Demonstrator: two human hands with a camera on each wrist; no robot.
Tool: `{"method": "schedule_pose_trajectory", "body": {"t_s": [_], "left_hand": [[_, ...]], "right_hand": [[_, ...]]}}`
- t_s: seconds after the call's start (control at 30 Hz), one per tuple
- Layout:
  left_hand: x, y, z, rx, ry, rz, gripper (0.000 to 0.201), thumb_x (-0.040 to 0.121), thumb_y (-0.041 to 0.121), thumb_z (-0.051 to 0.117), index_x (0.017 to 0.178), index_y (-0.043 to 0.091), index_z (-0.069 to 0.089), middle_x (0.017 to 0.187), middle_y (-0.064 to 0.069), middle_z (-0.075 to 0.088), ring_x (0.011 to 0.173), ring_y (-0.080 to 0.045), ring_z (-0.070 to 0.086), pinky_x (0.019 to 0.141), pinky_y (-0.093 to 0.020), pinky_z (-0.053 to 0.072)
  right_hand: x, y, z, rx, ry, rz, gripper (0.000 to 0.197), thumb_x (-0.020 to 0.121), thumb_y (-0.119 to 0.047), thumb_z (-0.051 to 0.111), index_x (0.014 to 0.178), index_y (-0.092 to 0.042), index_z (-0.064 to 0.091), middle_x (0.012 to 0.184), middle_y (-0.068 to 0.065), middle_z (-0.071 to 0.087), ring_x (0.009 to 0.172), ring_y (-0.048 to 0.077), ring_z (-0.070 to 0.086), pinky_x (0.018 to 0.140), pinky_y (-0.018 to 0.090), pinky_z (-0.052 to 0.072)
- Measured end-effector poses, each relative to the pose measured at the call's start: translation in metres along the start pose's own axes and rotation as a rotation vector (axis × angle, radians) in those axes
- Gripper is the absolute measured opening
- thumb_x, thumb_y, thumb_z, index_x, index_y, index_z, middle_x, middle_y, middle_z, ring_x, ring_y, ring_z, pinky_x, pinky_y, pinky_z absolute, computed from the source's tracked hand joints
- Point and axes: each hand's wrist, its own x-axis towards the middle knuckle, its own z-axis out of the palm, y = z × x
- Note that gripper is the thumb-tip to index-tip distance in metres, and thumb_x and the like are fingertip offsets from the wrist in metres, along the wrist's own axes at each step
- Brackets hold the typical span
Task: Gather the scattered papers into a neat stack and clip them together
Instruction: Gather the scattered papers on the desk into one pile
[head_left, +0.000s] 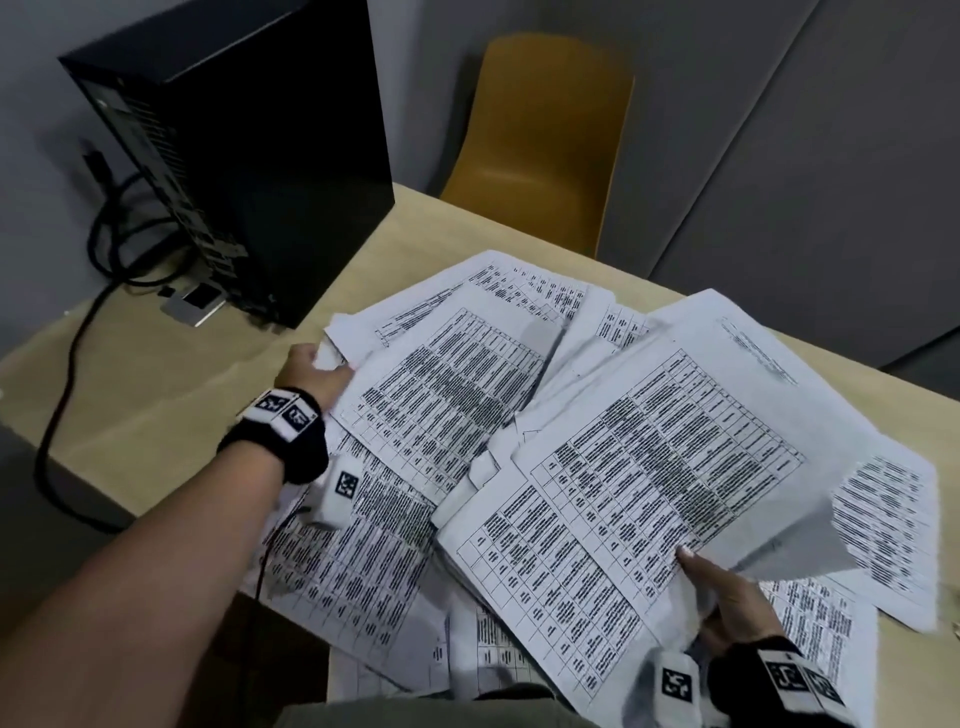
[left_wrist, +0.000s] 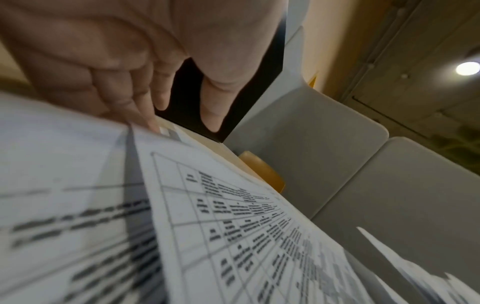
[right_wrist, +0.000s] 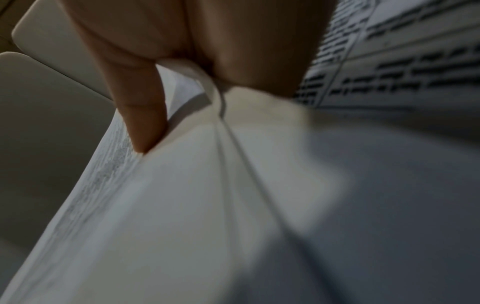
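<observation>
Papers (head_left: 519, 441) are fanned loose across the near half of the surface (head_left: 156, 405), several overhanging the near edge. No clip is seen in any view.

Left hand (head_left: 317, 371): grip closed on the far-left corner of one bundle (head_left: 447, 384), fingers curled under, sheets lifted off the pile. In the left wrist view the fingers (left_wrist: 124, 96) are seen at the sheet edge with the thumb standing clear.

Right hand (head_left: 727, 603): grip pinched on the near edge of a second bundle (head_left: 649, 457), thumb on top; the right wrist view shows a finger (right_wrist: 140, 119) pressed into folded sheet edges.

Risks, as judged:
- Both bundles are held by one edge only, so sheets could slide out and drop off the near edge when tilted.
- The right grip already bunches the paper; creased or dog-eared corners are likely if squeezed harder.
- Bundles lie at different angles, so a merge without squaring would give a skewed stack.
- Sheets underneath could be dragged along and missed.
- Computer tower (head_left: 249, 156) stands far left, near the left hand; a wide sweep could clip it.
</observation>
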Motion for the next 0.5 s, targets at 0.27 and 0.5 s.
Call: {"method": "schedule_pose_trajectory", "body": {"t_s": [0.27,0.5], "left_hand": [[0.048,0.026,0.021,0.43,0.004,0.193,0.059,0.085,0.026,0.06,0.137,0.009,0.039,0.146,-0.017,0.031,0.13,-0.04,0.032,0.108,-0.044,0.031],[0.062,0.027,0.013,0.26,0.04,0.142,0.037,0.083,0.007,0.059,0.12,0.008,0.057,0.126,-0.015,0.059,0.117,-0.033,0.053,0.096,-0.032,0.041]], "right_hand": [[0.005,0.001,-0.005,-0.068,0.069,0.012,0.051,0.037,-0.041,0.092,0.036,-0.016,0.048,0.044,0.01,0.043,0.045,0.019,0.041,0.057,0.036,0.037],[-0.005,-0.006,0.002,-0.157,0.076,-0.012,0.054,0.032,-0.047,0.089,0.039,-0.017,0.044,0.038,0.004,0.034,0.031,0.013,0.024,0.04,0.021,0.023]]}}
